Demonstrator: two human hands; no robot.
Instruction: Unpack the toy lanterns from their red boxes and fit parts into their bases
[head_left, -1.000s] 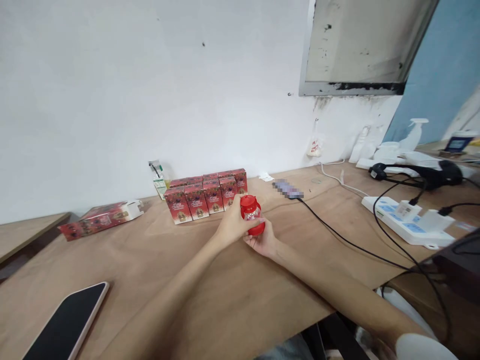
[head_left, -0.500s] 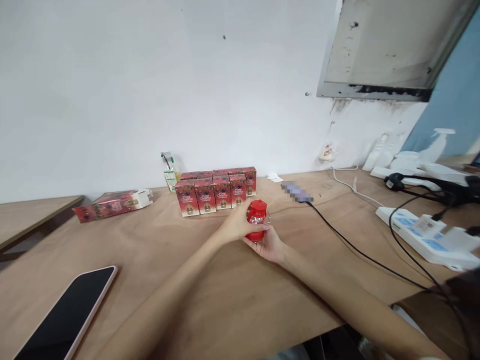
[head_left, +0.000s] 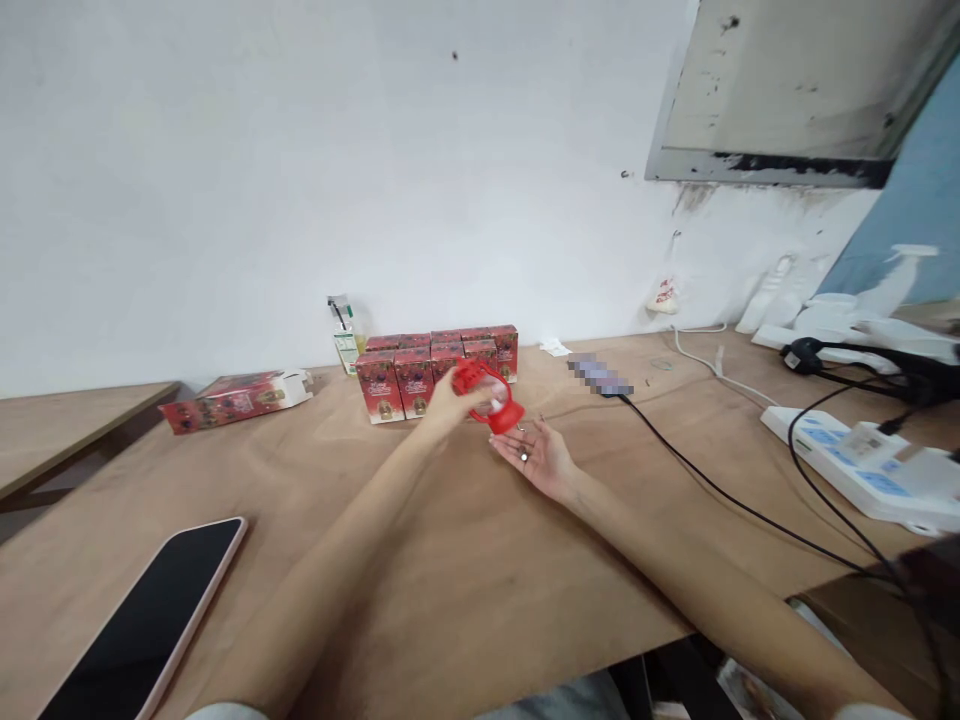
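My left hand (head_left: 444, 408) grips a small red toy lantern (head_left: 491, 398) with a clear middle and tilts it on its side, just in front of a row of red boxes (head_left: 435, 368). My right hand (head_left: 541, 460) lies palm up and open right beneath the lantern, with a tiny dark bit resting on the palm. Both forearms stretch across the brown wooden table (head_left: 465, 560).
A black phone (head_left: 142, 625) with a pale case lies at the near left. A red box (head_left: 236, 397) lies flat at the far left, and a small carton (head_left: 346, 338) stands by the wall. A white power strip (head_left: 862, 462) with black cables (head_left: 720, 495) fills the right side.
The lantern was upright between both hands; now my left hand has tipped it sideways and my right hand has let go and opened palm up under it. The camera swung slightly right.
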